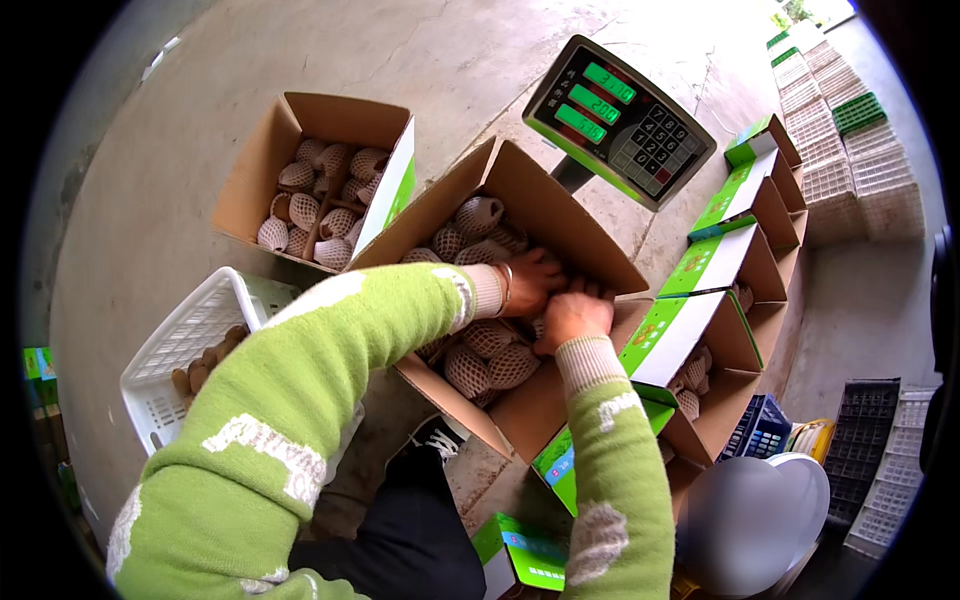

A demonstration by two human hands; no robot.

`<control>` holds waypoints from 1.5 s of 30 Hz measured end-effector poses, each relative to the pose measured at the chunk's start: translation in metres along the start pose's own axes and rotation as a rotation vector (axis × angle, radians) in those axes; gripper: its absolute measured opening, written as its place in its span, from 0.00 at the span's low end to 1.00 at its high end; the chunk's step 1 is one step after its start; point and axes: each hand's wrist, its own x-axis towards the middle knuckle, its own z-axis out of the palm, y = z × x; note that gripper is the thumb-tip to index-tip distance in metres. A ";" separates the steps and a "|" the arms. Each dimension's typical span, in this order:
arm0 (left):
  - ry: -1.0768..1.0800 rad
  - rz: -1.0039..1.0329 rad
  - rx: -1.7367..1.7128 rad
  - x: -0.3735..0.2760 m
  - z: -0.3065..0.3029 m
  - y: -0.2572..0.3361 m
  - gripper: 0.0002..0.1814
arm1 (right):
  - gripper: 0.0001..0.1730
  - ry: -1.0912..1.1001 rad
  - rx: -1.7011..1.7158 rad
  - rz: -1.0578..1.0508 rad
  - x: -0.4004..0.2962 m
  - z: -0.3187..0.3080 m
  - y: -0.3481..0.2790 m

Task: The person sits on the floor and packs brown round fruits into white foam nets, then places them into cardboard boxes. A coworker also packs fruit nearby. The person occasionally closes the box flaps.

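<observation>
An open cardboard box (525,420) stands before me, with several fruits in foam net sleeves (487,356) inside it. Both my hands reach into its far right part. My left hand (531,281) is bent over the contents near the far wall, a bracelet at its wrist. Close beside it, my right hand (576,319) has its fingers curled down by the right wall. The fingertips of both are hidden, so what they touch does not show. Just behind the box rises a scale's display head (619,124) with lit green readouts and a keypad.
A second open carton (251,184) of sleeved fruits stands at the upper left. Below it is a white plastic basket (142,375) holding brown fruits. Green and white cartons (679,337) line the right. Stacked crates (817,150) stand farther off. My shoe (435,439) is beside the box.
</observation>
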 end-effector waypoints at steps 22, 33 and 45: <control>-0.256 0.758 -0.046 0.026 -0.012 -0.016 0.12 | 0.29 0.125 0.523 -0.188 0.009 0.005 0.062; -0.354 0.418 -0.170 0.004 -0.036 -0.021 0.16 | 0.36 0.166 0.486 -0.118 0.004 0.004 0.049; 0.217 -0.163 -0.780 0.045 0.043 0.030 0.21 | 0.35 0.366 0.563 -0.171 -0.002 -0.002 0.053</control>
